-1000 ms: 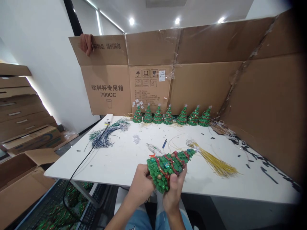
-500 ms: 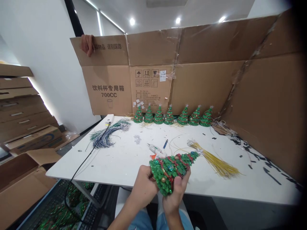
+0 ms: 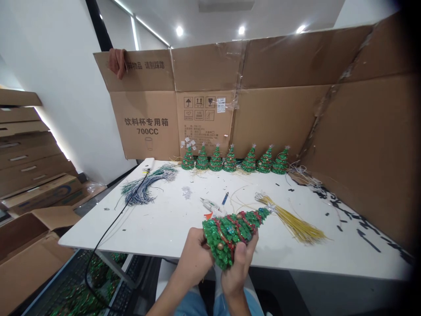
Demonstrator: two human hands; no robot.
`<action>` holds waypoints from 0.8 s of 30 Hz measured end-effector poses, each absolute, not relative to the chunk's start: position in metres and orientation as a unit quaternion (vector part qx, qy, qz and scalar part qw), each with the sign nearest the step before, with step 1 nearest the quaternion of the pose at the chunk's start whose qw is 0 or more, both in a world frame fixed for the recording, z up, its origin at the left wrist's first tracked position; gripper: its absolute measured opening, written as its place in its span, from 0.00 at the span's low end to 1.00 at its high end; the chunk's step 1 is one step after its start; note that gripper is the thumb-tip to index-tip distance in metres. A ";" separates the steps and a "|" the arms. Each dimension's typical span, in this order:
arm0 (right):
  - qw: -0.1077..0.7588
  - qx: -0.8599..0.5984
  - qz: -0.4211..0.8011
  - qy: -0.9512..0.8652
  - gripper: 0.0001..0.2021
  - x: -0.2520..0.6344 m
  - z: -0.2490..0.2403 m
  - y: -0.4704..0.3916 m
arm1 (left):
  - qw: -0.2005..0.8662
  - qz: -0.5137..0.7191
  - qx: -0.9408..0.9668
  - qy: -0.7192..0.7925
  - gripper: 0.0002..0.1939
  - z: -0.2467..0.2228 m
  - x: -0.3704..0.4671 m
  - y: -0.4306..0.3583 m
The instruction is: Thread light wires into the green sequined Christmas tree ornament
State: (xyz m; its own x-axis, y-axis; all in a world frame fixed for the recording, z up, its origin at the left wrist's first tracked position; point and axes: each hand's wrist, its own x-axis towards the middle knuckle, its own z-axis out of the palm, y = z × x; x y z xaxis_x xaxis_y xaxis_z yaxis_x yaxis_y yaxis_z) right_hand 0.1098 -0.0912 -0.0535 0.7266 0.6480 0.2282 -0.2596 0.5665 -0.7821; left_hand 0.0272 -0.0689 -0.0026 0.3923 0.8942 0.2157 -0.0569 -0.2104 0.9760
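Note:
A green Christmas tree ornament [image 3: 230, 235] with red garland and gold balls lies tilted in both hands above the front edge of the table, its tip toward the right. My left hand [image 3: 196, 254] grips it at the base, with the fingertips hidden behind and under it. Around its lower side wraps my right hand [image 3: 241, 263], thumb on the front. Beyond the tip lies a bundle of yellow wires [image 3: 296, 221]. A white pen-like tool [image 3: 212, 206] and a blue pen [image 3: 225, 198] rest behind the ornament.
Several finished-looking trees [image 3: 230, 159] line the table's back, before a cardboard screen [image 3: 272, 114]. Blue and green wires [image 3: 143, 188] and a black cable [image 3: 112, 228] lie left. Black scraps [image 3: 368, 241] are scattered right. An open carton [image 3: 29, 245] stands at lower left.
The view has shifted slightly, so the scene sits a little further left. Both hands keep their hold on the ornament, nearly unchanged in pose.

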 end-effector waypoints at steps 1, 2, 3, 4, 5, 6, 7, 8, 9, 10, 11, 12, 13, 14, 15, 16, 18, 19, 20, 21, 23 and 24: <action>0.847 -0.380 0.270 -0.256 0.36 0.110 -0.054 -0.091 | 0.537 0.444 0.639 0.327 0.16 -0.003 0.027 -0.069; 0.847 -0.379 0.270 -0.257 0.35 0.110 -0.055 -0.091 | 0.537 0.443 0.640 0.324 0.16 -0.003 0.027 -0.069; 0.847 -0.378 0.270 -0.258 0.35 0.110 -0.056 -0.092 | 0.537 0.443 0.643 0.320 0.16 -0.003 0.027 -0.069; 0.848 -0.377 0.269 -0.258 0.35 0.110 -0.056 -0.092 | 0.536 0.442 0.646 0.316 0.15 -0.003 0.027 -0.069; 0.848 -0.378 0.267 -0.258 0.35 0.110 -0.057 -0.092 | 0.535 0.442 0.648 0.314 0.15 -0.003 0.026 -0.070; 0.847 -0.381 0.265 -0.258 0.35 0.110 -0.058 -0.092 | 0.534 0.444 0.648 0.313 0.15 -0.003 0.026 -0.070; 0.846 -0.383 0.263 -0.260 0.36 0.110 -0.059 -0.092 | 0.533 0.446 0.647 0.314 0.15 -0.003 0.026 -0.070; 0.845 -0.384 0.262 -0.264 0.36 0.110 -0.059 -0.092 | 0.534 0.447 0.645 0.315 0.15 -0.002 0.027 -0.070; 0.846 -0.382 0.260 -0.265 0.36 0.109 -0.060 -0.092 | 0.536 0.448 0.643 0.313 0.15 -0.002 0.027 -0.070; 0.848 -0.378 0.261 -0.265 0.36 0.109 -0.060 -0.092 | 0.541 0.447 0.643 0.308 0.15 -0.001 0.027 -0.071; 0.851 -0.371 0.265 -0.261 0.36 0.109 -0.060 -0.093 | 0.546 0.447 0.641 0.302 0.14 0.000 0.028 -0.071; 0.854 -0.364 0.272 -0.253 0.35 0.109 -0.060 -0.093 | 0.553 0.446 0.639 0.296 0.14 0.001 0.028 -0.071; 0.857 -0.359 0.281 -0.241 0.34 0.108 -0.058 -0.094 | 0.559 0.447 0.635 0.291 0.13 0.001 0.029 -0.071; 0.858 -0.356 0.291 -0.228 0.34 0.108 -0.057 -0.094 | 0.562 0.447 0.632 0.290 0.13 0.002 0.029 -0.072; 0.859 -0.355 0.300 -0.214 0.33 0.108 -0.055 -0.095 | 0.564 0.447 0.630 0.293 0.12 0.001 0.029 -0.072; 0.860 -0.356 0.305 -0.202 0.34 0.107 -0.054 -0.095 | 0.563 0.447 0.629 0.297 0.13 0.001 0.029 -0.072; 0.864 -0.357 0.303 -0.187 0.34 0.107 -0.052 -0.095 | 0.560 0.443 0.631 0.304 0.14 0.000 0.029 -0.073; 0.865 -0.356 0.301 -0.187 0.34 0.107 -0.053 -0.095 | 0.559 0.441 0.632 0.305 0.14 -0.001 0.029 -0.073; 0.866 -0.354 0.297 -0.191 0.33 0.106 -0.053 -0.095 | 0.558 0.439 0.634 0.306 0.15 -0.002 0.029 -0.073; 0.867 -0.350 0.291 -0.201 0.33 0.106 -0.055 -0.094 | 0.557 0.439 0.634 0.309 0.16 -0.003 0.028 -0.072; 0.869 -0.340 0.279 -0.225 0.32 0.106 -0.057 -0.094 | 0.554 0.439 0.633 0.315 0.16 -0.004 0.028 -0.072; 0.869 -0.338 0.274 -0.235 0.32 0.106 -0.058 -0.094 | 0.553 0.440 0.632 0.318 0.17 -0.005 0.028 -0.072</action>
State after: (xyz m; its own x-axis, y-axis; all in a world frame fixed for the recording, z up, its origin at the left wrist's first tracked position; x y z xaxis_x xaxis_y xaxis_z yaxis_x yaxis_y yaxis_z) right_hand 0.1063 -0.0944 -0.0584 0.7392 0.6352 0.2236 -0.3170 0.6212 -0.7167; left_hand 0.0281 -0.0723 -0.0051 0.4106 0.8883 0.2057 -0.0846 -0.1875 0.9786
